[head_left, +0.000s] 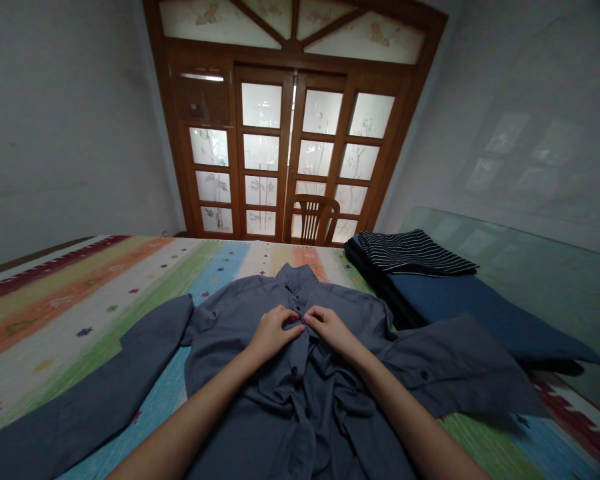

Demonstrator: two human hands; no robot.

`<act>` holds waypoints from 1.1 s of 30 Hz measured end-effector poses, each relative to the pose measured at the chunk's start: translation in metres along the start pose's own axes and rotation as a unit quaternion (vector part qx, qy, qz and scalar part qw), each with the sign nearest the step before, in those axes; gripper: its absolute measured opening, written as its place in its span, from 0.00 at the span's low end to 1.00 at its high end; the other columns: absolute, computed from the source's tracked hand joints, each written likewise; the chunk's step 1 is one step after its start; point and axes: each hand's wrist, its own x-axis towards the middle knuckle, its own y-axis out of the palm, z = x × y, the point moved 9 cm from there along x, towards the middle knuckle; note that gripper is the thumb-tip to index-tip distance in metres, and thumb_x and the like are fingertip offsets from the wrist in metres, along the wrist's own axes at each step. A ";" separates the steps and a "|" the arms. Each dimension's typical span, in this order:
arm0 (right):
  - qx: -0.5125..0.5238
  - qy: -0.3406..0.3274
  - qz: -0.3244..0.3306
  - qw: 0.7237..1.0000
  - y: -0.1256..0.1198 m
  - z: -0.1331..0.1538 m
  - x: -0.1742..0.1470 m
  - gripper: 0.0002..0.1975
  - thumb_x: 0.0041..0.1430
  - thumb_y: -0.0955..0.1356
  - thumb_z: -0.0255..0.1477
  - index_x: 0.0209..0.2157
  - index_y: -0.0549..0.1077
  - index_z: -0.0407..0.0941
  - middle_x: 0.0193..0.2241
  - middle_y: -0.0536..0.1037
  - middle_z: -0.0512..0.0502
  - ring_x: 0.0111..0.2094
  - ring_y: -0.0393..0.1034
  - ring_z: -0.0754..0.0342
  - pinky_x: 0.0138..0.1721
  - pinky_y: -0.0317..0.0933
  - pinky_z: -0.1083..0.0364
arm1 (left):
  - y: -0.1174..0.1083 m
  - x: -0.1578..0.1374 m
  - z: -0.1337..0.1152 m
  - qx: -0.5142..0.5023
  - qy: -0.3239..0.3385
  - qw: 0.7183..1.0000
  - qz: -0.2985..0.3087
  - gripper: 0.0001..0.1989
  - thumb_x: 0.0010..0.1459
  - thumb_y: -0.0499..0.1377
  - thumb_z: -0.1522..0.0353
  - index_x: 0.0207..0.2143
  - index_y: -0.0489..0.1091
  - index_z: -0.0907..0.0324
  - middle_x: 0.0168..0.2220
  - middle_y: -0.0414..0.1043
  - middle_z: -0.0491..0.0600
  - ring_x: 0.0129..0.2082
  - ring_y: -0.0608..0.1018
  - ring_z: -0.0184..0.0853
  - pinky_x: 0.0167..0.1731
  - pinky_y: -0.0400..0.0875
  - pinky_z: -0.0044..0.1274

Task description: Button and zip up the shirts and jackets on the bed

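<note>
Head view: my left hand (276, 329) and right hand (331, 328) pinch the grey shirt (325, 407), spread beneath my grip; a button (294, 370) nearer me looks undone, so fastening seems unfinished.

The person's left hand (275, 333) and right hand (333, 328) are bare, with slender fingers (286, 313). Just behind each hand is a narrow, bare wrist (250, 357). Farther back from the hands, the left forearm (190, 420) and right forearm (405, 400) are bare too, slim, smooth and gently tapering toward the wrists.
</note>
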 end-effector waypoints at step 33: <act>-0.390 -0.115 0.013 0.913 0.004 0.054 -0.016 0.04 0.50 0.65 0.24 0.28 0.71 0.45 0.29 0.71 0.48 0.36 0.63 0.54 0.47 0.44 0.51 | 0.010 -0.003 0.002 -0.115 -0.024 0.992 0.049 0.09 0.47 0.51 0.68 0.22 0.67 0.63 0.20 0.60 0.42 0.23 0.64 0.28 0.24 0.58 0.19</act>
